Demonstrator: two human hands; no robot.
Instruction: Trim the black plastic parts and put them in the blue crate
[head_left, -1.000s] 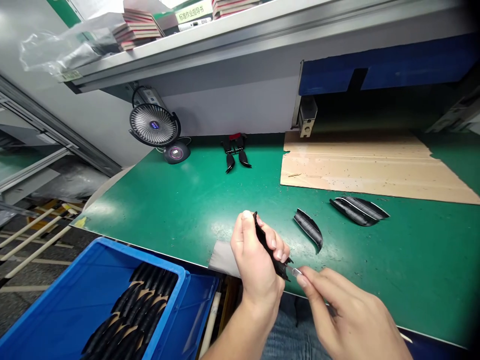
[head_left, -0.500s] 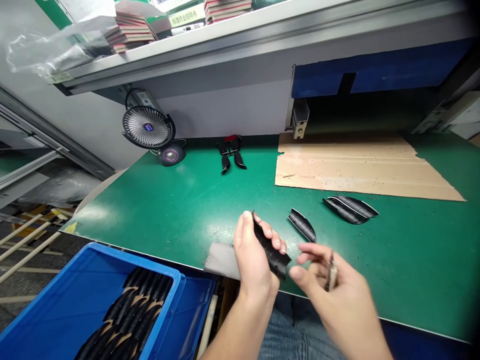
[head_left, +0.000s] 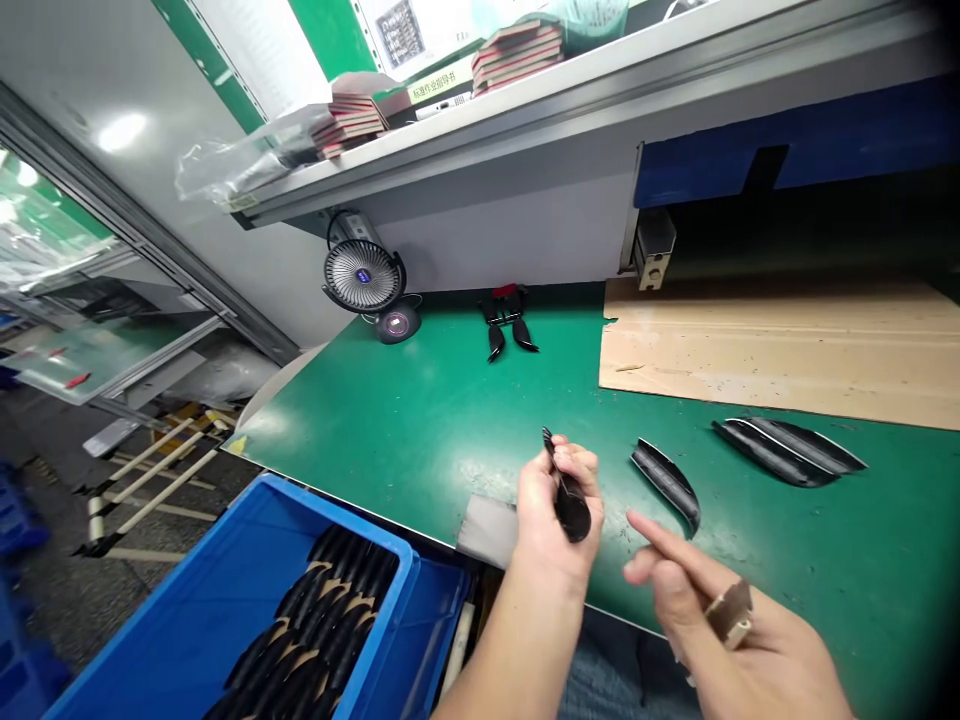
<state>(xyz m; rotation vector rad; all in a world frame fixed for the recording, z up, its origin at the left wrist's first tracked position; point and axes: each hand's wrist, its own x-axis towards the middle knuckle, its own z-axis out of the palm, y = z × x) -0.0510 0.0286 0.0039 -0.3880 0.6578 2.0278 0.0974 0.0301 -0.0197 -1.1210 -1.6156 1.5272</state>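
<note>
My left hand (head_left: 551, 515) is closed around a curved black plastic part (head_left: 568, 492), held just above the near edge of the green bench (head_left: 420, 420). My right hand (head_left: 720, 625) hovers a little to the right and nearer to me, with a small metal knife (head_left: 731, 612) tucked in its palm and the forefinger stretched out. One loose black curved part (head_left: 666, 482) lies on the bench just beyond my right hand. A pair of longer black parts (head_left: 787, 452) lies further right.
A blue crate (head_left: 247, 570) with several black parts stands below the bench at lower left. A cardboard sheet (head_left: 780, 345) covers the back right. A small fan (head_left: 363, 277) and black pliers with red grips (head_left: 506, 320) sit by the back wall. A shelf overhangs.
My right hand has drawn the knife back from the part's end, toward me and to the right. My left hand has turned the part. The view has swung left.
</note>
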